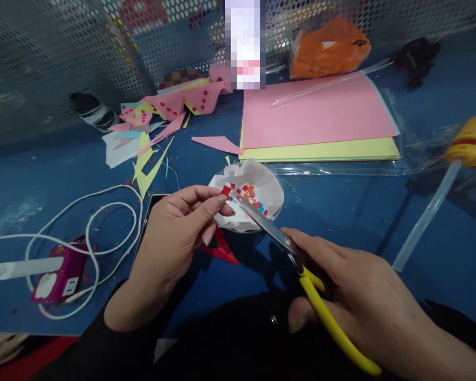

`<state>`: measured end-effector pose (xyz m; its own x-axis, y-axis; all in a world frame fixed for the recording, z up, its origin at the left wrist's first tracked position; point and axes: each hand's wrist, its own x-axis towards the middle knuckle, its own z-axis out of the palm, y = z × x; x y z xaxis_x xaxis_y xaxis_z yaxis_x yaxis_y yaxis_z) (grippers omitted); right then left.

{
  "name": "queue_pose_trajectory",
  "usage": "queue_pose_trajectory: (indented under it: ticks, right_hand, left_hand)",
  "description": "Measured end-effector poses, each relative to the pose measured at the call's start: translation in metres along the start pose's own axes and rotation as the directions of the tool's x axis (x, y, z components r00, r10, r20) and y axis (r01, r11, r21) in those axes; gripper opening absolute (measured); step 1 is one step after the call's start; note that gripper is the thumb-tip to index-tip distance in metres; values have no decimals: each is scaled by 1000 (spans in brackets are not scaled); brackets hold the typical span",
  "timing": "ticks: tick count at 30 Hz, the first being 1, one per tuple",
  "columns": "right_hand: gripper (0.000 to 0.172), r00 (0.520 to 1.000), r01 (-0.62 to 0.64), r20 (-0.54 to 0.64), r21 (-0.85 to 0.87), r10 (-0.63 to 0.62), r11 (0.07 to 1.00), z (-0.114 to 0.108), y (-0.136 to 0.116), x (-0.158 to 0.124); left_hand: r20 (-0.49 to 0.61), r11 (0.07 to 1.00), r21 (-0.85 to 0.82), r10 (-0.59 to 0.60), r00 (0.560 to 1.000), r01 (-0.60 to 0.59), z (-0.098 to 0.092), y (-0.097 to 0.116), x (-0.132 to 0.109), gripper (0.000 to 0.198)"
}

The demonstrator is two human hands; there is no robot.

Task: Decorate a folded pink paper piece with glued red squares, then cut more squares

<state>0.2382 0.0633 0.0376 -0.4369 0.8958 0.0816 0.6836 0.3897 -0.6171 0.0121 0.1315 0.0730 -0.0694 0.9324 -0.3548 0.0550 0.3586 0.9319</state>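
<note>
Here, at the frame's centre, the left hand (pixel 174 233) pinches a small red paper strip (pixel 226 190) just above the white paper bowl (pixel 262 180), so snippets drop in. The right hand (pixel 357 296) grips yellow-handled scissors (pixel 301 264), blades nearly shut at the strip.

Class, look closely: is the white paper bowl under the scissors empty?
No: small red, orange and blue paper bits lie in the white paper bowl, below the scissors.
</note>
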Motion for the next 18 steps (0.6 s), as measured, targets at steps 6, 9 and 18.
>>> queue_pose_trajectory:
  ticks: [6,9,18]
  right_hand:
    - [60,1000,29,-2,7,-29,1000,1,-1,1]
    - [53,999,34,-3,-3,-34,999,2,0,1]
    - [40,998,55,14,-10,-54,998,2,5,-2]
  left_hand:
    - [72,1000,6,-22,997,21,-3,-3,0,5]
    - [93,1000,10,-25,995,24,-4,-5,1,5]
    - [101,999,36,-27,994,24,-5,-5,0,4]
